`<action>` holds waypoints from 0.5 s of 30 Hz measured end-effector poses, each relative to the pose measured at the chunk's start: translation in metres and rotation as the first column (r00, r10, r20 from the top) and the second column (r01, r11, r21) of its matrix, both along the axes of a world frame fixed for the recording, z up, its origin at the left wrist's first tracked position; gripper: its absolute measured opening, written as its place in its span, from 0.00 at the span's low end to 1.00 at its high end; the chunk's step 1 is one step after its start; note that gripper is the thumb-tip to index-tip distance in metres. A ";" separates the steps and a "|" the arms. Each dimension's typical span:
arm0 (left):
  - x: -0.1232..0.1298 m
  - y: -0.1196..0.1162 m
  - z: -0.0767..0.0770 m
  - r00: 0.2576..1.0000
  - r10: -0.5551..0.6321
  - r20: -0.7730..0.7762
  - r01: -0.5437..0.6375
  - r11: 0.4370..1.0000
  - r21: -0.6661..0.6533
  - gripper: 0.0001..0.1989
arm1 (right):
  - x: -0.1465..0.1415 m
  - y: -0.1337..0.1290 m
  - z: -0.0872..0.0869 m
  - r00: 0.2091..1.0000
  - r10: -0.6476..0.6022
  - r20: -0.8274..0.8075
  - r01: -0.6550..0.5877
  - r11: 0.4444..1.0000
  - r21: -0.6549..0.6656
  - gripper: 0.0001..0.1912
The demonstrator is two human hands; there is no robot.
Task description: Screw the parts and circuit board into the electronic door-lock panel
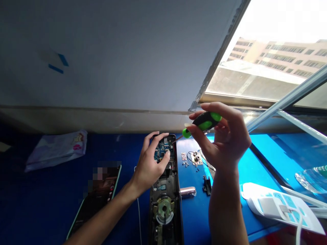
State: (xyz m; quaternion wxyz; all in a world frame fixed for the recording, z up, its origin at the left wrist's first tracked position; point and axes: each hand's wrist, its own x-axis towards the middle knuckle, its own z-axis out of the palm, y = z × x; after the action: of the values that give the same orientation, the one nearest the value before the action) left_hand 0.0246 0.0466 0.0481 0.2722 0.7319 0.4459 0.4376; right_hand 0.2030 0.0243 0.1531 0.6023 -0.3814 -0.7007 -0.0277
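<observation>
A long black device housing [166, 183] lies open on the blue table, with a blue circuit board [161, 152] at its far end and a round metal part [165, 207] nearer to me. My left hand [153, 161] rests on the far end of the housing, fingers spread over the board. My right hand [224, 136] is closed around a green and black screwdriver [204, 122]. The screwdriver's thin shaft points down and left, its tip at the board's right edge; whether it touches anything is too small to tell.
Right of the housing lie several small screws [185, 164], a small camera-like module [196, 157], a black bracket [207, 185] and a pink cylinder [188, 192]. A white power strip [281, 207] and plastic bottle [311, 179] are farther right. At left are a phone [95, 200] and a pouch [57, 149].
</observation>
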 end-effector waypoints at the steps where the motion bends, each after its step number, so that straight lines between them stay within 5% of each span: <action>1: -0.001 -0.001 0.000 1.000 0.001 -0.008 -0.001 1.000 0.002 0.22 | 0.001 0.000 -0.001 1.000 -0.016 -0.003 0.016 1.000 0.001 0.18; 15: 0.000 -0.006 -0.003 0.996 0.009 -0.087 -0.011 1.000 -0.019 0.19 | 0.005 0.009 -0.012 0.999 0.021 -0.048 -0.023 0.999 -0.044 0.22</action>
State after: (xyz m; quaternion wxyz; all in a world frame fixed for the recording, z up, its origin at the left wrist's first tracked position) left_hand 0.0248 0.0402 0.0450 0.2574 0.7452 0.4652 0.4025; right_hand 0.2081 0.0330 0.1414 0.6104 -0.3877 -0.6908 0.0038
